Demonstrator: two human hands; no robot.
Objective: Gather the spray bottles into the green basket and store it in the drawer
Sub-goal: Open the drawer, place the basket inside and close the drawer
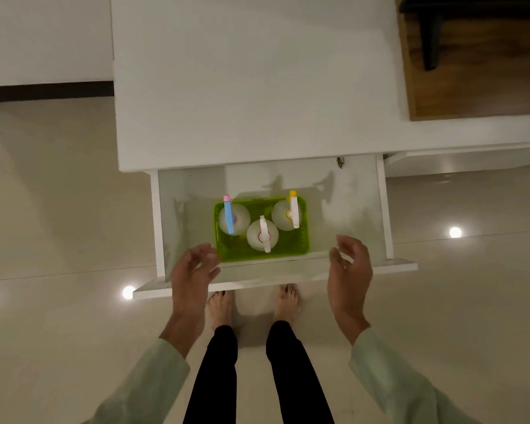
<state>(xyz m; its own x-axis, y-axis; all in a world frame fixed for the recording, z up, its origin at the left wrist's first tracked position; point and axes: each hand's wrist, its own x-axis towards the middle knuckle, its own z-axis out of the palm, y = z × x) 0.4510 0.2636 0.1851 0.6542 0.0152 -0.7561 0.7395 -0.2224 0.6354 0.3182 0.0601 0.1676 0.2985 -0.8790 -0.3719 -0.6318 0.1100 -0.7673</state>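
A white drawer (380, 209), flat-sided and smooth, is being shown pulled out from under a plain white cabinet top (251, 87). Its pale, slightly glossy floor is being occupied near the front by the green basket (302, 240), a rectangular tray of translucent lime plastic with rounded corners and a slotted base. Three spray bottles are being held upright inside it, each with a round, frosted body. The one at the left (228, 215) is being topped by a blue trigger head with a pink nozzle; the one at the front middle (263, 234) is being topped by a white head; the one at the right (289, 214) is being capped by a white head with a yellow nozzle.

The left hand (192, 270) is being held over the drawer's front left, fingers loosely spread and curled, with nothing gripped; its fingertips are being kept just beside the basket's near left corner. The right hand (349, 267) is being held over the front right, well apart from the basket, fingers likewise loose and empty. Glossy beige floor tiles (58, 209) are being lit by reflected spots.
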